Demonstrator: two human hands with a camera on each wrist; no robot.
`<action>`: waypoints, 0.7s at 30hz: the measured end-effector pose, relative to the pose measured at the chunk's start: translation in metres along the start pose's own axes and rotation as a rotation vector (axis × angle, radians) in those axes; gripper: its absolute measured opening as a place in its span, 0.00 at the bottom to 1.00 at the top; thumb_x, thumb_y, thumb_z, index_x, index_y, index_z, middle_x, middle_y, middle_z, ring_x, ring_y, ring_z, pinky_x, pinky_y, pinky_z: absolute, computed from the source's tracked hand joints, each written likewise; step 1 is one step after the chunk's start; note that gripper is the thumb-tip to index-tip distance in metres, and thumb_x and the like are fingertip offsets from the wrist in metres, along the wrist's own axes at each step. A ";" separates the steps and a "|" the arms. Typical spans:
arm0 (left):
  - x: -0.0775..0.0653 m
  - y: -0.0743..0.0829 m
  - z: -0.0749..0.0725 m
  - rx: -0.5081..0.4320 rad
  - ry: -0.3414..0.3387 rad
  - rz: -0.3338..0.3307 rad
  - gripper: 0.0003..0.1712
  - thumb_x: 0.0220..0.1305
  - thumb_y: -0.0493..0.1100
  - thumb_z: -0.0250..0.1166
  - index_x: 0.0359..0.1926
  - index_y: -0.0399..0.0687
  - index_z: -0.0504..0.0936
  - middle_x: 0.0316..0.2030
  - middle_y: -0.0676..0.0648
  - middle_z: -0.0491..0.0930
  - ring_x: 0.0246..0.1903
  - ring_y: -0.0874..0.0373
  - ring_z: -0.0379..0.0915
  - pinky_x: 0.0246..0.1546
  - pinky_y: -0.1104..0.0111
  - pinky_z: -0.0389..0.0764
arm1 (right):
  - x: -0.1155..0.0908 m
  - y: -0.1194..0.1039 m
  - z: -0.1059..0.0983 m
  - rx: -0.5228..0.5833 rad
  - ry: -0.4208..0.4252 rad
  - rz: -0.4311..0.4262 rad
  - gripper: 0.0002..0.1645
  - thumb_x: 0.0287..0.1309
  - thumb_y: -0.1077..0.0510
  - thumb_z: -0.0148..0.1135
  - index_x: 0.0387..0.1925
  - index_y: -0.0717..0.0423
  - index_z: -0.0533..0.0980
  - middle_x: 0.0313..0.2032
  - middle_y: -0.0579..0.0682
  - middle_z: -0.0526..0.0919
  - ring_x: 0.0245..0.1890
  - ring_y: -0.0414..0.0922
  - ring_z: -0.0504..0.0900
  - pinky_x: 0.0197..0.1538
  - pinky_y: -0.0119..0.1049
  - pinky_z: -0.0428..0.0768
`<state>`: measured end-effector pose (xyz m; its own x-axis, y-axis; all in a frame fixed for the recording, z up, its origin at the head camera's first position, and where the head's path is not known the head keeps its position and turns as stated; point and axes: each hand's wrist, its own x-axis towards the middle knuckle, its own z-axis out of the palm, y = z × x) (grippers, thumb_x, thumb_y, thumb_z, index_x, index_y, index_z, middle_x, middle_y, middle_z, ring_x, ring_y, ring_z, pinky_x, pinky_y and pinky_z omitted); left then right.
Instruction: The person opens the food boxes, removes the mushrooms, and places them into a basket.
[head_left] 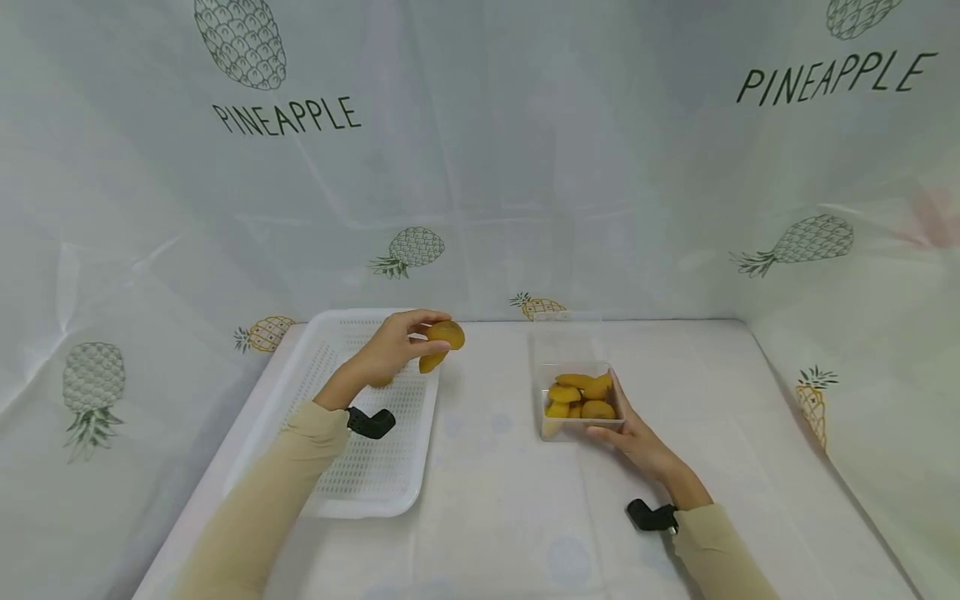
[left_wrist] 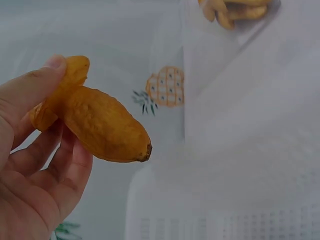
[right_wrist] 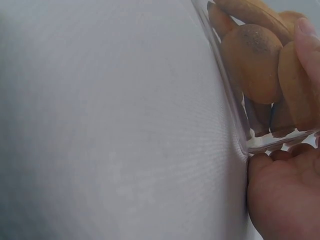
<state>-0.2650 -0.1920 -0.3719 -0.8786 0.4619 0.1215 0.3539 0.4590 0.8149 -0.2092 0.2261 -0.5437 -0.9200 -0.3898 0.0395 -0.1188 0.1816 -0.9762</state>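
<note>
My left hand (head_left: pixel 401 343) pinches two small golden-brown bread rolls, a round one (head_left: pixel 447 334) and a longer one (head_left: pixel 432 362), above the right rim of a white perforated basket (head_left: pixel 390 508). In the left wrist view the long roll (left_wrist: pixel 107 125) shows a wrinkled skin and a dark tip. My right hand (head_left: pixel 637 437) grips the near right corner of a clear plastic box (head_left: pixel 567 439). Several rolls (head_left: pixel 573 381) lie inside it; one round roll (right_wrist: pixel 252 62) has dark specks on top. The box's clear lid (head_left: pixel 567 337) stands open at the back.
Another roll (head_left: pixel 381 382) lies in the basket, partly hidden by my left wrist. A white sheet (head_left: pixel 510 517) covers the table. Behind the table hangs a curtain (head_left: pixel 487 167) with pineapple prints.
</note>
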 end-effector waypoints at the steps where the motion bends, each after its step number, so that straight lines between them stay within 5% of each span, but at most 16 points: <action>1: -0.003 -0.003 -0.003 0.009 0.008 -0.008 0.28 0.65 0.43 0.70 0.64 0.43 0.76 0.58 0.44 0.78 0.53 0.48 0.76 0.53 0.57 0.79 | 0.000 0.000 0.000 -0.001 0.002 0.003 0.63 0.67 0.59 0.64 0.78 0.39 0.25 0.77 0.53 0.22 0.74 0.57 0.21 0.68 0.68 0.26; 9: -0.016 -0.028 -0.019 0.049 0.048 -0.060 0.28 0.67 0.42 0.68 0.65 0.35 0.75 0.59 0.37 0.77 0.55 0.40 0.75 0.51 0.54 0.80 | 0.000 -0.001 0.000 -0.014 0.012 0.004 0.64 0.66 0.60 0.65 0.78 0.38 0.26 0.77 0.52 0.23 0.75 0.57 0.22 0.68 0.68 0.27; 15: -0.018 -0.048 -0.019 0.069 0.053 -0.131 0.29 0.68 0.43 0.67 0.65 0.34 0.74 0.62 0.35 0.74 0.57 0.37 0.73 0.53 0.50 0.78 | 0.000 -0.001 -0.001 -0.009 0.012 0.002 0.64 0.66 0.60 0.65 0.78 0.38 0.26 0.77 0.52 0.23 0.74 0.57 0.21 0.68 0.68 0.27; 21: -0.018 -0.082 -0.012 0.114 0.041 -0.149 0.29 0.68 0.44 0.68 0.64 0.33 0.74 0.58 0.34 0.76 0.54 0.37 0.75 0.47 0.56 0.82 | -0.001 -0.002 0.001 0.000 0.010 0.023 0.63 0.67 0.59 0.64 0.78 0.38 0.25 0.77 0.51 0.21 0.74 0.58 0.21 0.68 0.69 0.28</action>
<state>-0.2818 -0.2471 -0.4338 -0.9356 0.3519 0.0294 0.2510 0.6041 0.7563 -0.2080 0.2252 -0.5424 -0.9264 -0.3761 0.0193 -0.0975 0.1901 -0.9769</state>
